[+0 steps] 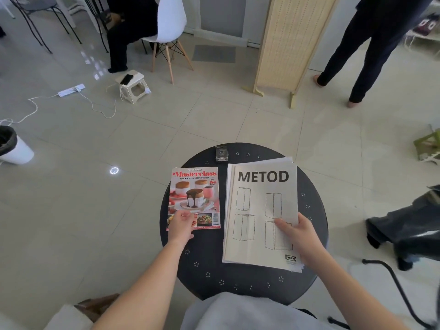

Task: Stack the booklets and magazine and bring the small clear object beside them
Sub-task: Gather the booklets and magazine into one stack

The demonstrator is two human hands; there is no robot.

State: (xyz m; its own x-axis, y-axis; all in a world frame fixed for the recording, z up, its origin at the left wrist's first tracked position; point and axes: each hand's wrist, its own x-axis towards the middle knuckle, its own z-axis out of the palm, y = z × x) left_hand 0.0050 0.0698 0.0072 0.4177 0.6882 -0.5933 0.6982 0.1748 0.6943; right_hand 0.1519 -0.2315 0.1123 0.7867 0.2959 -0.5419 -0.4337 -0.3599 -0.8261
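A round black table (209, 270) stood on a pale tiled floor (142, 139). Beyond it a white chair (170, 20) with wooden legs stood beside a small stool (133, 86) bearing a phone (126, 79). A power strip (71, 90) with white cable lay to the left, near a white bin (14, 148). A cane screen (288, 41) stood to the right, a person's dark-trousered legs (366, 48) just past it.

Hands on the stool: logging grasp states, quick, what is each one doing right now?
Left hand: resting on the Masterclass magazine, grip cannot be told.
Right hand: closed on the METOD booklets, thumb on top.
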